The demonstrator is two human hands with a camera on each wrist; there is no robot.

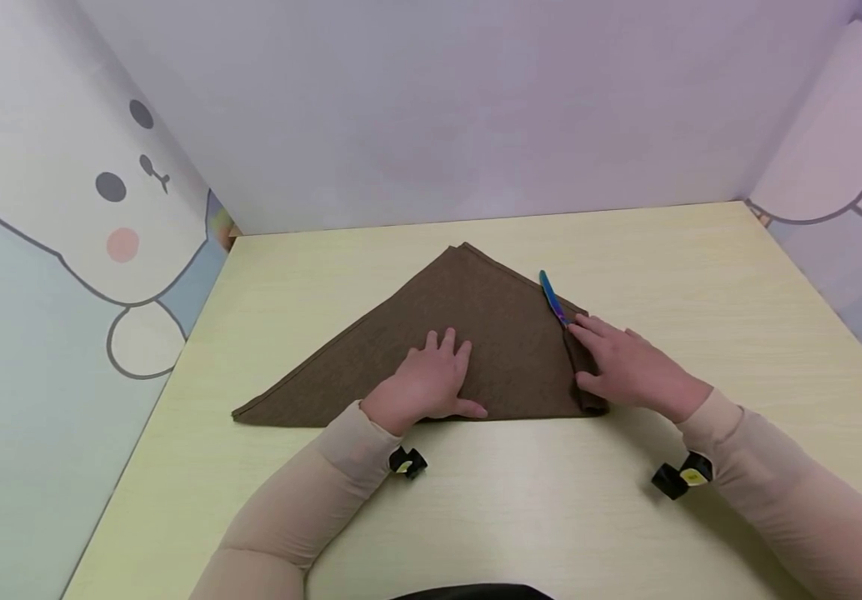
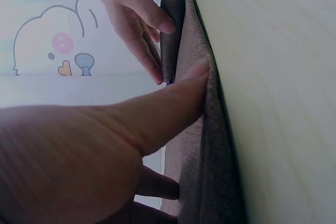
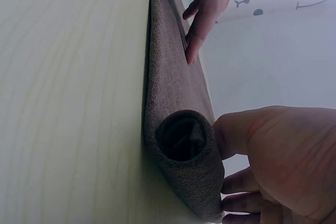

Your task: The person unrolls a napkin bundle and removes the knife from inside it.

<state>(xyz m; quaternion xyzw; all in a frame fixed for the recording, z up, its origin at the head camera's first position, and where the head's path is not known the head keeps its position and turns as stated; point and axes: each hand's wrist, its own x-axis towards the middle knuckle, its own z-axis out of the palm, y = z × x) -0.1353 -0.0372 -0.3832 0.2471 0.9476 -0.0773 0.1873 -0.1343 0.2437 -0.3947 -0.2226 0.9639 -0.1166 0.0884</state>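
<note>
Rolling step: right hand (image 1: 626,367) curls around the brown cloth's (image 1: 476,333) rolled edge at 3 o'clock, enclosing an iridescent utensil (image 1: 553,300); left hand (image 1: 431,379) presses flat, fingers straight. Next, the roll likely needs even pressure toward 9 o'clock.

A pale yellow-green table (image 1: 701,275) with a faint wood grain fills the lower and middle part of the head view, running from the bottom edge up to a straight back edge just above mid-frame. Behind it, across the top of the frame, stands a plain lavender wall (image 1: 431,100). At the left a side panel (image 1: 33,275) carries a cartoon animal face (image 1: 127,200) with dark round eyes, a small nose and a pink cheek, above a light blue area. At the right edge another panel (image 1: 844,217) shows curved grey outlines on pale lilac and a purple shape in the upper right corner.
</note>
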